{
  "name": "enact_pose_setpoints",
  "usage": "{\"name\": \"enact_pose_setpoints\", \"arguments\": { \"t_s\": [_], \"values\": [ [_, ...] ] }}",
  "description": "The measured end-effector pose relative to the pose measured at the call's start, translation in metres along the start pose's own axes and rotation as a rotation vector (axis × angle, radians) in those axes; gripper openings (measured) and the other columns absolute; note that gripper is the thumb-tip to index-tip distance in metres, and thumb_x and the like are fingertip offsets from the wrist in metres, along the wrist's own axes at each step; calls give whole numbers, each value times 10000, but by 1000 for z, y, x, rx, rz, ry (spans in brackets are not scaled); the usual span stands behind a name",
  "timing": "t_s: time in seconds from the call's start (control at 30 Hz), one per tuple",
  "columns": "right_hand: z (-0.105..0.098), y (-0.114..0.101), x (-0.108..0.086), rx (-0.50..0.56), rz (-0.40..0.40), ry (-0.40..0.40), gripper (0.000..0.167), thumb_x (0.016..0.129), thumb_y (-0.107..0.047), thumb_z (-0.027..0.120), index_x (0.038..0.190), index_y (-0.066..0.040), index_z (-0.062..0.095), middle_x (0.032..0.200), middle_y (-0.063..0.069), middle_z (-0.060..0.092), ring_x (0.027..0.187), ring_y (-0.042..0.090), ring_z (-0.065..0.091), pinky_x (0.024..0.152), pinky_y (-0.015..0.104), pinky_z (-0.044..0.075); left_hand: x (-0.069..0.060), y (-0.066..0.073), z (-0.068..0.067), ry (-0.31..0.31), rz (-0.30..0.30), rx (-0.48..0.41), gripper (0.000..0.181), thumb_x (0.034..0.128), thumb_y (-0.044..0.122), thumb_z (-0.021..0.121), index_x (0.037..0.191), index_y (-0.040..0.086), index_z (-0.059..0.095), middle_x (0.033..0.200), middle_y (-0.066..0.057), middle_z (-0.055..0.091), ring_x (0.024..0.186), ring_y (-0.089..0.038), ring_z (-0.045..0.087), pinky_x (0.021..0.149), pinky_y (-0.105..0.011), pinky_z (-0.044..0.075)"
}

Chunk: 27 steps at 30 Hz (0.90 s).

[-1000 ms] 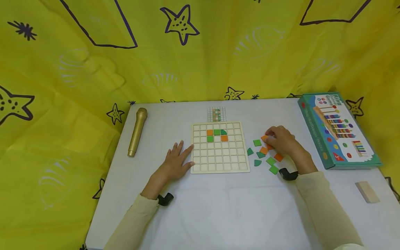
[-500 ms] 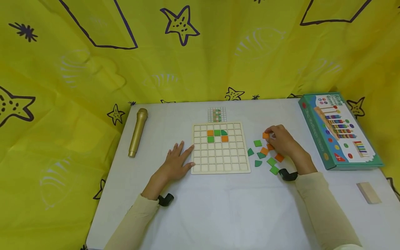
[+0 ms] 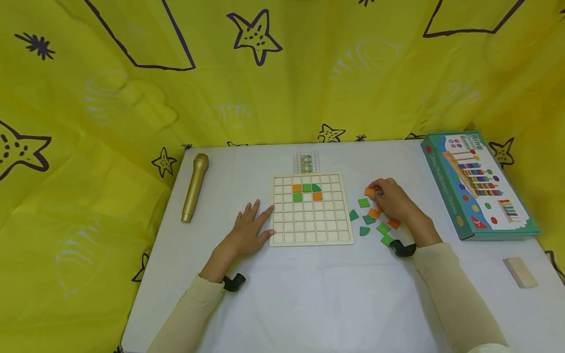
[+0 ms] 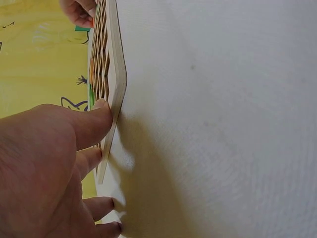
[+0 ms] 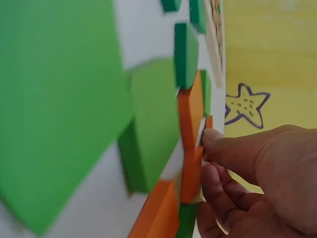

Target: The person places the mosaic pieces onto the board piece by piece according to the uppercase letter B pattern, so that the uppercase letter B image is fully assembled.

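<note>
From the head: pinches an orange square tile (image 3: 369, 191) in the right hand (image 3: 393, 198), right of the wooden grid board (image 3: 311, 214) and just beyond a light-green square tile (image 3: 364, 202). Rests the left hand (image 3: 248, 233), loose and spread, at the board's left edge. From the left wrist: touches that edge with thumb and forefinger, above the white tabletop (image 4: 223, 124). From the right wrist: grips the same tile, partly hidden, between thumb and fingers.

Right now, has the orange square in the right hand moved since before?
Yes: that orange square tile has shifted slightly left, closer to the wooden grid board.
</note>
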State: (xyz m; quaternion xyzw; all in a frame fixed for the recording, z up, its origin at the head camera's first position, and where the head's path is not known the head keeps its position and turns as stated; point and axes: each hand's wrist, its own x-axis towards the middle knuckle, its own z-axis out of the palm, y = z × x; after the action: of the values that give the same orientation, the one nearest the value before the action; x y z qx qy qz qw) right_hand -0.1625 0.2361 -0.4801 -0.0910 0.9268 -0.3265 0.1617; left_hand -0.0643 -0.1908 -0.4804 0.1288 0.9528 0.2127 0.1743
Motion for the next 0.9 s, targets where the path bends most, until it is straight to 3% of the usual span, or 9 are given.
{"name": "enact_pose_setpoints", "arguments": {
  "t_s": [0.33,0.6,0.77,0.9],
  "values": [
    [16,-36,-3,21,-67,-32,348,1129,-112,449,1422,60,525,1361,275,470,1114,367,526,1009,519,487,1,1,0,-14,-9,11,708,1086,468,548,1696,253,259,1766,-209,30,1626,-451,-19,1292,-643,48],
    [52,-76,1,-4,-210,-40,301,1093,-107,575,1367,17,575,1301,213,530,1128,347,560,1021,526,452,1,2,-1,-27,-17,5,710,1093,488,525,1701,271,232,1769,-187,3,1629,-427,-41,1298,-625,34],
    [75,-100,4,-11,-251,-41,277,1073,-125,624,1326,-15,619,1287,168,574,1169,327,587,1052,548,412,1,2,-1,-23,-22,14,708,1089,483,537,1698,264,249,1769,-197,19,1627,-444,-27,1291,-646,46],
    [88,-116,9,-34,-262,-42,251,1059,-129,651,1295,-42,645,1261,126,609,1159,296,603,1008,493,433,2,2,-1,-22,-20,28,703,1089,478,537,1696,257,258,1766,-209,29,1623,-460,-19,1283,-667,60]
  ]
}}
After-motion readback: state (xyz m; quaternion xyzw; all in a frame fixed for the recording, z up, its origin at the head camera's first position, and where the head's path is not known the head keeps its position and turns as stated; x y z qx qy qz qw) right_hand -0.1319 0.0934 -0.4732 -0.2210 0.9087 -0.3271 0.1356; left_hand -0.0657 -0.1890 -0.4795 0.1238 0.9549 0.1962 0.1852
